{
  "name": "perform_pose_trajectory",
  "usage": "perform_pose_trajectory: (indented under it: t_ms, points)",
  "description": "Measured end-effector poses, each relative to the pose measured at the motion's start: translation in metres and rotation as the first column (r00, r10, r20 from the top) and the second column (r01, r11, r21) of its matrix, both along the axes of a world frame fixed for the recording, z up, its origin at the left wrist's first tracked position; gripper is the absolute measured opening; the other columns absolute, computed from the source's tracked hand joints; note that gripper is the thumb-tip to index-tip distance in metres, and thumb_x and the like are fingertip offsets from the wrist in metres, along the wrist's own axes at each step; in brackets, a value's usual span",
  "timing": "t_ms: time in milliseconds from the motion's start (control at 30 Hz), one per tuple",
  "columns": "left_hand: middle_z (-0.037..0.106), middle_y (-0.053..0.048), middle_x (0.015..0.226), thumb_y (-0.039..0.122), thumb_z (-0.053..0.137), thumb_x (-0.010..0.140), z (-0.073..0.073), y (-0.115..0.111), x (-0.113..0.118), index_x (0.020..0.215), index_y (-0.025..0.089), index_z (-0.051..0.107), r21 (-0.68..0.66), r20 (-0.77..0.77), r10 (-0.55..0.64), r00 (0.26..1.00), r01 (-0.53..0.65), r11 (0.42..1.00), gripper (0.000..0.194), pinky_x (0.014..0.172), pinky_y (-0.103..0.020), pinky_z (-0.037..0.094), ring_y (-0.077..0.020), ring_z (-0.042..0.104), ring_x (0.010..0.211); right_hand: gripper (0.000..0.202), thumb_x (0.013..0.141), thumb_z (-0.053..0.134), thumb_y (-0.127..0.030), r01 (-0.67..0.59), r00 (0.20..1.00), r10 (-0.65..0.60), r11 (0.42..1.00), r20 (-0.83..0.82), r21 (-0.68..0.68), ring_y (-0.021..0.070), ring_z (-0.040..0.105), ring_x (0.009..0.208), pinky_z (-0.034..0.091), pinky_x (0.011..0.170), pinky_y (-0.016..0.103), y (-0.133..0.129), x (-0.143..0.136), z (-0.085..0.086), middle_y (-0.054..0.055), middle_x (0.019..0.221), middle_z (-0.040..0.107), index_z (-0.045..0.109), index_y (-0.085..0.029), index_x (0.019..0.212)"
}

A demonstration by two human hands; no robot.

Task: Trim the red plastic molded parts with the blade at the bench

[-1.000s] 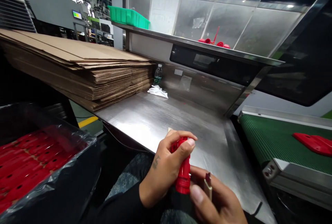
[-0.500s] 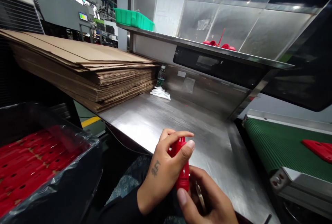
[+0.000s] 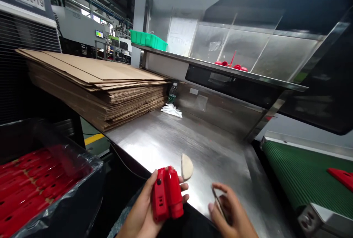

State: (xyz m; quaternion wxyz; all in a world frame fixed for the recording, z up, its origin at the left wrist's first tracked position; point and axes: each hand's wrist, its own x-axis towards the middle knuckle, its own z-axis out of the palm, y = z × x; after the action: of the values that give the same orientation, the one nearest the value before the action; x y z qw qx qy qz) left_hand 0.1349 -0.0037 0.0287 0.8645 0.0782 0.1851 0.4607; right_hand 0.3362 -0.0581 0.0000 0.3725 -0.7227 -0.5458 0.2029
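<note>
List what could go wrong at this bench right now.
1. The right hand pinches a thin blade-like tool close to the left hand; a slip might nick a finger.
2. The red part is held off the steel table edge; loosened, it would likely drop to the lap or floor.

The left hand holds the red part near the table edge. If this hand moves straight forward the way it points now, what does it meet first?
Probably the small beige piece lying on the steel table, just beyond the red part in the left hand. Depth is unclear.
</note>
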Motion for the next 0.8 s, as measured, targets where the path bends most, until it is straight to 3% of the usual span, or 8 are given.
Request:
perform_pose_trajectory:
  t_ms: [67,133,267,367,467,567,700,800]
  points:
    - [0.071,-0.019,0.112,0.046,0.049,0.094,0.005,0.002,-0.008,0.118,0.011,0.063,0.024,-0.021,0.005,1.0,-0.005,1.0,0.045,0.098,-0.058,0.047,-0.0348,0.068,0.103,0.048,0.093,0.033,-0.043,0.041,0.963,-0.041,0.999,0.267,0.006,0.0235,0.06,0.096,0.047,0.084,0.037,0.02,0.029,0.004,0.012,0.105,0.06,0.043,-0.017,0.131]
    - [0.07,-0.019,0.113,0.05,0.049,0.094,0.009,0.002,-0.014,0.124,0.012,0.059,0.082,-0.04,-0.009,0.999,0.012,0.997,0.049,0.093,-0.058,0.05,-0.0359,0.068,0.101,0.051,0.091,0.035,-0.03,0.07,0.915,-0.067,0.998,0.398,0.006,0.0318,0.054,0.11,0.044,0.093,0.046,0.042,0.04,0.007,0.02,0.121,0.058,0.044,-0.01,0.137]
    - [0.072,-0.016,0.108,0.054,0.055,0.089,0.007,0.0,-0.018,0.131,0.015,0.054,0.271,-0.248,0.106,0.963,-0.036,0.962,0.057,0.079,-0.044,0.056,-0.0318,0.069,0.093,0.058,0.095,0.036,-0.038,0.165,0.779,-0.167,0.985,0.604,0.059,0.0473,0.04,0.12,0.032,0.098,0.062,0.075,0.007,0.012,0.027,0.131,0.051,0.04,-0.004,0.142]
    - [0.073,-0.014,0.104,0.056,0.059,0.087,0.0,-0.001,-0.021,0.135,0.015,0.051,0.393,-0.387,0.214,0.897,-0.05,0.918,0.064,0.073,-0.035,0.055,-0.0281,0.07,0.089,0.048,0.096,0.037,-0.046,0.141,0.752,-0.122,0.99,0.648,0.024,0.0425,0.052,0.105,0.04,0.089,0.055,0.08,-0.032,0.013,0.021,0.113,0.06,0.061,-0.009,0.116]
    - [0.074,-0.014,0.099,0.061,0.057,0.086,-0.004,0.0,-0.026,0.137,0.014,0.049,0.453,-0.409,0.24,0.881,-0.033,0.891,0.07,0.07,-0.034,0.055,-0.0266,0.07,0.083,0.04,0.098,0.033,-0.042,0.126,0.774,-0.088,0.992,0.627,-0.016,0.034,0.059,0.09,0.045,0.076,0.046,0.072,-0.054,0.008,0.014,0.09,0.061,0.06,-0.015,0.09]
    - [0.074,-0.014,0.093,0.065,0.055,0.085,-0.005,0.002,-0.031,0.137,0.014,0.049,0.466,-0.421,0.241,0.875,-0.019,0.885,0.073,0.065,-0.035,0.055,-0.0263,0.07,0.074,0.029,0.1,0.029,-0.038,0.135,0.804,-0.126,0.99,0.581,0.028,0.0262,0.06,0.088,0.045,0.074,0.039,0.058,-0.058,-0.005,0.007,0.09,0.061,0.051,-0.02,0.091]
    - [0.074,-0.014,0.088,0.063,0.054,0.086,-0.009,0.007,-0.031,0.136,0.013,0.049,0.48,-0.442,0.244,0.863,-0.002,0.877,0.071,0.06,-0.034,0.055,-0.0257,0.07,0.069,0.032,0.1,0.031,-0.037,0.123,0.803,-0.147,0.989,0.577,0.082,0.0271,0.058,0.1,0.044,0.085,0.042,0.044,-0.058,-0.017,0.011,0.109,0.061,0.044,-0.016,0.121]
    - [0.074,-0.015,0.086,0.061,0.052,0.089,-0.015,0.01,-0.029,0.13,0.009,0.054,0.498,-0.475,0.259,0.841,0.014,0.867,0.066,0.059,-0.033,0.055,-0.0265,0.07,0.071,0.035,0.099,0.034,-0.046,0.101,0.795,-0.1,0.994,0.598,0.031,0.0278,0.058,0.092,0.045,0.08,0.042,0.042,-0.062,-0.013,0.009,0.098,0.059,0.054,-0.019,0.107]
